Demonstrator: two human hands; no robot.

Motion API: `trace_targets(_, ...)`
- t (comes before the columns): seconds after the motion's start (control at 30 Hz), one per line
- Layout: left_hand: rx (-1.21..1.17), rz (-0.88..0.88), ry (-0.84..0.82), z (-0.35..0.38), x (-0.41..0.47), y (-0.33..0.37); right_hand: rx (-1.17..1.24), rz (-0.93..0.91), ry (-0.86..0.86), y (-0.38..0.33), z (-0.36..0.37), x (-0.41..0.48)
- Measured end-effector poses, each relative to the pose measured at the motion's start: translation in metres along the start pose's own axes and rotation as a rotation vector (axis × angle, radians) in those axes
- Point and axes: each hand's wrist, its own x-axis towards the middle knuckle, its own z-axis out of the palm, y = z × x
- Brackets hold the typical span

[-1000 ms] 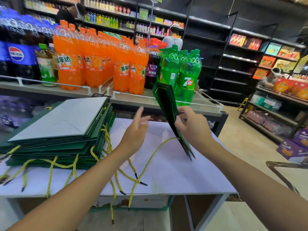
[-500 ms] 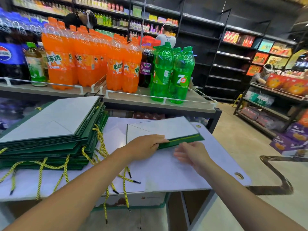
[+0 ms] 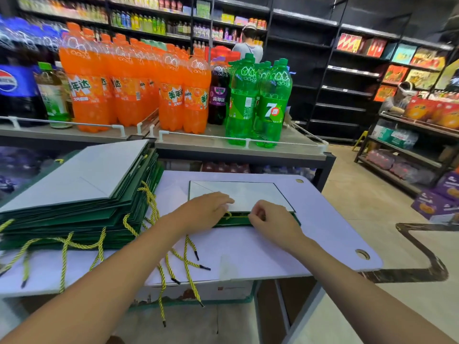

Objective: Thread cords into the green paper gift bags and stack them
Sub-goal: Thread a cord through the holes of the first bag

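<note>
Both bare forearms reach forward from the lower corners and converge, the hands near each other but not touching. The left hand (image 3: 207, 211) lies palm down, fingers nearly straight, flat on the bag (image 3: 248, 194). The right hand (image 3: 272, 217) has its fingers curled, pinching the yellow cord (image 3: 238, 214)

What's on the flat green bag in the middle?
The left hand and right hand rest on the near edge of the flat green paper bag, beside a yellow twisted cord. They cover what's beneath.
</note>
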Motion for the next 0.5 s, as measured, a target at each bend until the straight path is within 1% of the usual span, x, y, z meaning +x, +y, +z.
trace_targets(0.07, 0.073, -0.007, -0.008, -0.003, -0.007, -0.008, -0.009, -0.084, -0.076, -0.024, 0.011, -0.008)
trace_targets(0.13, 0.096, -0.025, -0.053, 0.004, -0.012, -0.018, -0.047, -0.109, -0.148, -0.047, 0.025, -0.014)
trace_targets(0.17, 0.115, -0.031, -0.074, 0.011, -0.013, -0.023, -0.045, -0.091, -0.171, -0.057, 0.03, -0.015)
trace_targets(0.23, 0.132, -0.035, -0.083, 0.02, -0.013, -0.031, 0.057, -0.017, -0.21, -0.07, 0.034, -0.012)
trace_targets(0.3, 0.041, -0.052, -0.047, 0.02, -0.014, -0.033, 0.185, 0.034, -0.142, -0.075, 0.032, -0.007)
trace_targets(0.33, -0.027, -0.062, -0.014, 0.019, -0.015, -0.033, 0.212, 0.026, -0.094, -0.075, 0.029, -0.004)
trace_targets(0.37, -0.092, -0.062, 0.02, 0.018, -0.015, -0.033, 0.164, -0.01, -0.054, -0.073, 0.027, -0.001)
trace_targets(0.43, -0.175, -0.062, 0.059, 0.018, -0.016, -0.035, -0.045, -0.117, -0.043, -0.066, 0.029, 0.005)
trace_targets(0.47, -0.182, -0.075, 0.062, 0.019, -0.016, -0.036, -0.092, -0.137, -0.074, -0.063, 0.03, 0.008)
trace_targets(0.5, -0.155, -0.08, 0.05, 0.019, -0.016, -0.036, -0.049, -0.146, -0.13, -0.06, 0.031, 0.011)
